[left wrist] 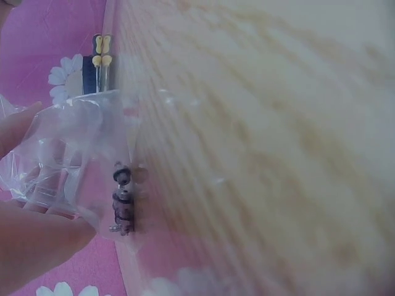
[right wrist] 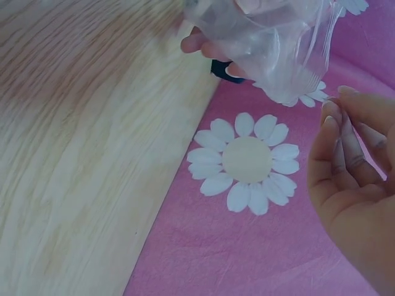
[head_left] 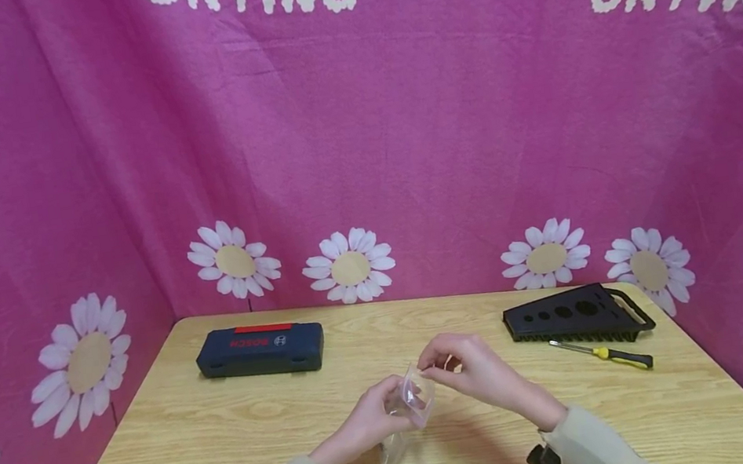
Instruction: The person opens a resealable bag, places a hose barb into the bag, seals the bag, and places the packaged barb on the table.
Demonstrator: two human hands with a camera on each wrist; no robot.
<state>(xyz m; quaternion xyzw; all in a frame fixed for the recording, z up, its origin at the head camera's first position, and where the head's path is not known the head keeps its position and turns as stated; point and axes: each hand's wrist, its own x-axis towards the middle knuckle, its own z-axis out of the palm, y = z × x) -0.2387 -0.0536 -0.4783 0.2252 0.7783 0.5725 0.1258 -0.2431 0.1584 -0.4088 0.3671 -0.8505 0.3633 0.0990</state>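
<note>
A clear plastic zip bag (head_left: pixel 417 396) is held above the table, its mouth spread apart. My left hand (head_left: pixel 377 415) grips one side of it, thumb in front and fingers behind. Several small dark and silvery metal pieces (left wrist: pixel 123 200) lie in the low end of the bag, seen in the left wrist view. My right hand (head_left: pixel 472 368) is at the upper right of the bag's mouth, with thumb and fingertips brought together at the lip. In the right wrist view, those fingertips (right wrist: pixel 332 110) are beside the bag's ridged edge, and the thin film there is hard to make out.
A dark blue case (head_left: pixel 260 351) with a red strip lies at the back left of the wooden table (head_left: pixel 181 449). At the right are a black rack (head_left: pixel 577 314) with round holes and a screwdriver (head_left: pixel 602 352) with a yellow and black handle. Pink cloth (head_left: pixel 401 140) surrounds the table.
</note>
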